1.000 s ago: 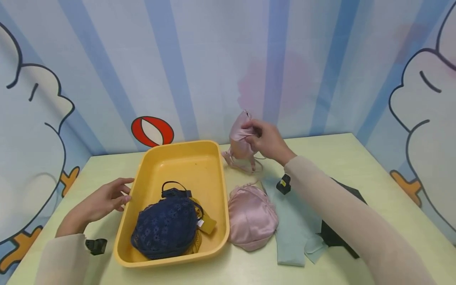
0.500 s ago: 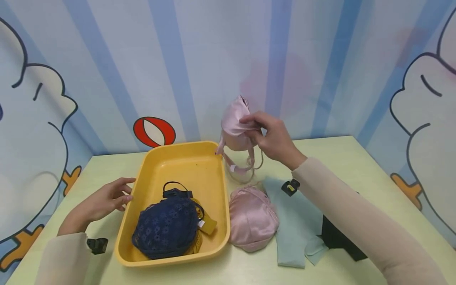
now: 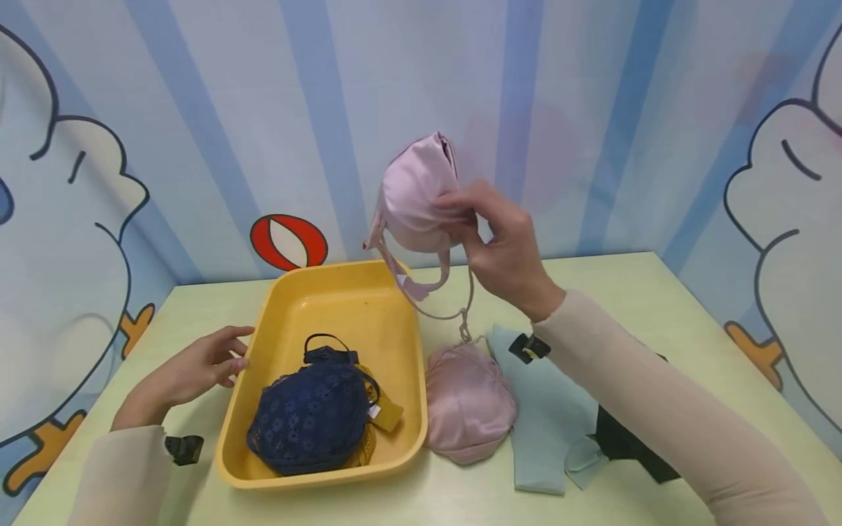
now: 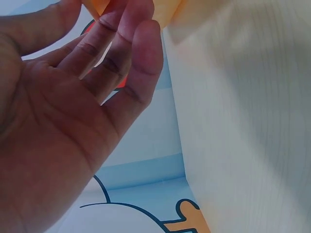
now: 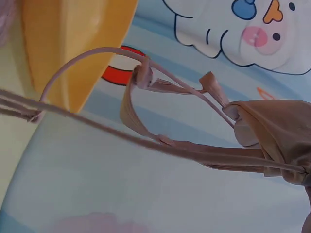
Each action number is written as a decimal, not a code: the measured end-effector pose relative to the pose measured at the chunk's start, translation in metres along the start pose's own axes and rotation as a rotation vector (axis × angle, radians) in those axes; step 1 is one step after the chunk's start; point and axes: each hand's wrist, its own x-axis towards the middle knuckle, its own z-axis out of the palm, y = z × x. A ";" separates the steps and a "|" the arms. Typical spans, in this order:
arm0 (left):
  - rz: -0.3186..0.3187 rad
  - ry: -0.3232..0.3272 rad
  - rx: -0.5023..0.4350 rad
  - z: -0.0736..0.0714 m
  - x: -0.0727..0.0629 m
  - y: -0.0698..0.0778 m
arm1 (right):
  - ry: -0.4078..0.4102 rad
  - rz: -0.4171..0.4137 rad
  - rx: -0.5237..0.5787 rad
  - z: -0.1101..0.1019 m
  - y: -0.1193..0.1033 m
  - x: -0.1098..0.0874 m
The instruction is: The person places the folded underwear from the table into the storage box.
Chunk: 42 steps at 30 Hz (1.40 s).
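My right hand [image 3: 503, 245] pinches a pink satin bra [image 3: 417, 190] by its cups and holds it up above the far right corner of the yellow tray [image 3: 423, 365]. Thin straps [image 5: 170, 148] dangle from it in loops, and a knotted cord hangs down toward a folded pink satin garment [image 3: 468, 402] on the table. In the right wrist view the hand is almost wholly out of frame. My left hand [image 3: 194, 369] rests its loosely bent fingertips on the tray's left rim. Inside the tray lies a navy lace bra [image 3: 312, 424] over a mustard garment [image 3: 387, 415].
Right of the pink garment, pale green cloth [image 3: 539, 438] lies flat. A black item [image 3: 631, 442] shows partly beneath my right forearm. Behind the table [image 3: 592, 274] stands a striped blue backdrop [image 3: 427, 73] with cartoon figures.
My right hand has lifted the pink bra from the table's back, raising it and shifting it left toward the tray. Its straps now swing free. My left hand stays at the rim.
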 end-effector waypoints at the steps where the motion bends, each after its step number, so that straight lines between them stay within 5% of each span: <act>1: -0.001 -0.001 0.001 0.000 0.000 0.000 | 0.015 -0.022 0.008 0.001 0.000 0.001; 11: -0.003 0.001 0.001 0.000 0.000 -0.001 | 0.151 -0.229 0.134 0.022 -0.019 0.038; 25: -0.008 -0.003 0.000 0.003 0.000 0.003 | 0.149 -0.307 0.212 0.041 -0.045 0.069; 42: 0.000 -0.004 -0.009 0.003 0.000 0.000 | -0.089 -0.122 0.206 0.098 -0.030 -0.021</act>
